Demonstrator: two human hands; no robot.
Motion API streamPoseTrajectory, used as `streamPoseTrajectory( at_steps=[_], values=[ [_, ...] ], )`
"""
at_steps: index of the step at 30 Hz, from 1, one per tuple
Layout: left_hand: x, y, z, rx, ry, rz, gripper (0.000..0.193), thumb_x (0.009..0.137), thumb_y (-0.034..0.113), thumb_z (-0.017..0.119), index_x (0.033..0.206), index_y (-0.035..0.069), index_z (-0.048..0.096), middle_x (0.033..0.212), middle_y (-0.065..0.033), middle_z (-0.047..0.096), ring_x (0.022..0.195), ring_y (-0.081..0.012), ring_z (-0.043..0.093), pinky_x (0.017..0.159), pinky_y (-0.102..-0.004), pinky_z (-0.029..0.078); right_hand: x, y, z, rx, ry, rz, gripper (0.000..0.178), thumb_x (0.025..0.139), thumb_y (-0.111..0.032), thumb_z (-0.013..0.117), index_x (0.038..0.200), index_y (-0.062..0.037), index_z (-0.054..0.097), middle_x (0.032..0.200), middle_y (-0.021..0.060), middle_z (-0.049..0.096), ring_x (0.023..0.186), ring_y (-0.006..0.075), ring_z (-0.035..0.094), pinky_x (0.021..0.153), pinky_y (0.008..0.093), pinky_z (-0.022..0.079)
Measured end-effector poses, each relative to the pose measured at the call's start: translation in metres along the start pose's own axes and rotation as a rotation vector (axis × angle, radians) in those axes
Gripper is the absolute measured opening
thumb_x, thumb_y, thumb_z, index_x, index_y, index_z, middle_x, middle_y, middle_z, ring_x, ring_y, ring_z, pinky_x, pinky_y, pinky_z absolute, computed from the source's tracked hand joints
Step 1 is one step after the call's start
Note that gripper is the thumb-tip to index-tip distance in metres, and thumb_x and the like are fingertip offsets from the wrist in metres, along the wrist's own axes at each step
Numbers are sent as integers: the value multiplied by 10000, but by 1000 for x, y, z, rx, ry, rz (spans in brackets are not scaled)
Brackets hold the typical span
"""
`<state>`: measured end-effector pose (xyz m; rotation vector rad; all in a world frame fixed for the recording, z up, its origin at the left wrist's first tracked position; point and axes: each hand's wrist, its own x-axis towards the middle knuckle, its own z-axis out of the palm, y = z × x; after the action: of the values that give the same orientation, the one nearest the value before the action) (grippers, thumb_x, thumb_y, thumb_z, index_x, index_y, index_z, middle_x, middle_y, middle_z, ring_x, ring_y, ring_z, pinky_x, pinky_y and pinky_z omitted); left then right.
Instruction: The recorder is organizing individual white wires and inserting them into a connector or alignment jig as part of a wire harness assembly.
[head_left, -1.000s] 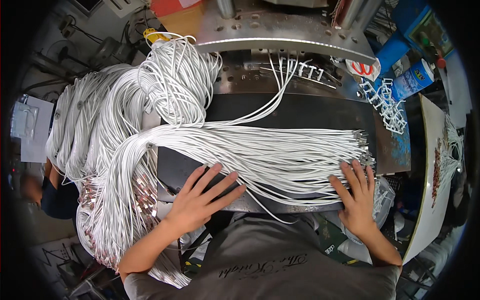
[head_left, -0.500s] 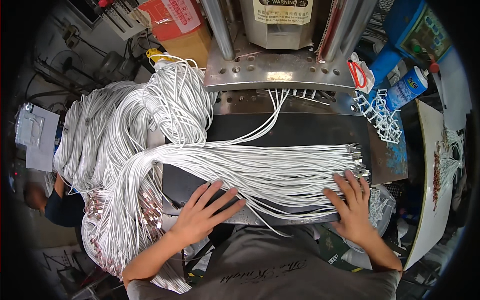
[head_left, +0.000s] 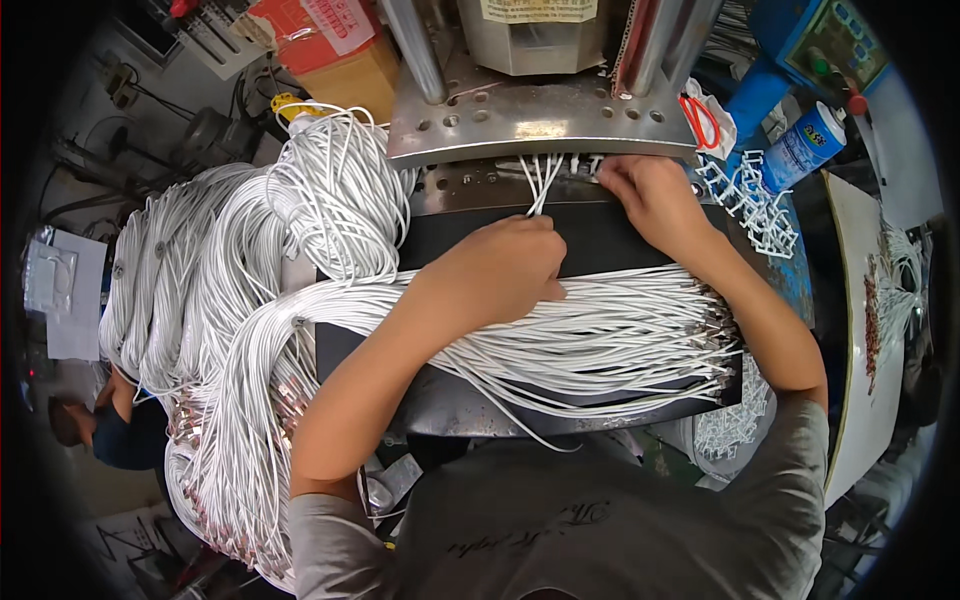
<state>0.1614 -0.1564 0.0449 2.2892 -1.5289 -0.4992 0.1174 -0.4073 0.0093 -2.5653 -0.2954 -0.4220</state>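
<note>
My left hand (head_left: 500,262) is closed round a few white cables (head_left: 541,180) that run down from the opening under the machine's steel plate. Below that hand a thick bundle of white cables (head_left: 610,340) lies across the black work surface (head_left: 455,235), its metal-tipped ends at the right. My right hand (head_left: 655,195) is at the right end of the opening, fingers pinched together by a row of small white pieces (head_left: 578,165) on a metal bar. What its fingertips hold is too small to make out.
The press's steel plate (head_left: 545,135) overhangs the work. Coiled white cables (head_left: 345,195) and hanging bundles (head_left: 165,270) crowd the left. White plastic pieces (head_left: 765,215) and a blue spray can (head_left: 803,148) stand at right. Another person (head_left: 125,430) is at far left.
Both hands have left the cable bundle and moved up to the machine. The left has taken hold of the cables hanging there; the right has reached the opening's right end.
</note>
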Motion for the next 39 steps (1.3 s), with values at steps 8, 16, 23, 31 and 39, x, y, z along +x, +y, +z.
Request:
streamPoseTrajectory(
  at_steps=[8,16,23,31,39],
  values=[
    [11,-20,-7,-258,-145,-49,214,910,199,750,915,3,663,810,-126,682,779,-272,662,723,-375,506,-40,-30,-43,-91,-208,-10,162,883,-72,732,1010,3,664,837,187,649,742,396,629,683,441,503],
    [11,-26,-4,-441,-131,-15,215,908,165,753,975,-25,678,733,-114,661,659,-189,603,648,-335,487,-38,-26,3,133,73,-30,241,883,-80,761,1107,-20,694,797,133,619,668,288,592,626,356,468],
    [10,-21,-4,-466,-69,-51,168,905,117,738,959,-26,670,721,-101,658,645,-189,612,640,-343,493,-33,-24,7,175,132,31,127,897,-32,733,1020,-3,727,800,106,612,661,199,577,601,303,452],
    [7,-22,0,-461,-86,-19,172,914,112,716,1007,-20,654,788,-115,670,704,-205,628,668,-340,499,-41,-48,-25,108,484,-19,55,914,-17,718,965,-2,733,783,95,593,630,183,561,560,286,423],
    [6,-21,3,-472,25,77,181,954,148,674,1038,-7,632,822,-126,645,727,-216,612,681,-350,496,-43,-31,-29,76,270,22,47,915,-2,707,957,6,725,788,91,610,642,175,557,578,268,419]
  ],
)
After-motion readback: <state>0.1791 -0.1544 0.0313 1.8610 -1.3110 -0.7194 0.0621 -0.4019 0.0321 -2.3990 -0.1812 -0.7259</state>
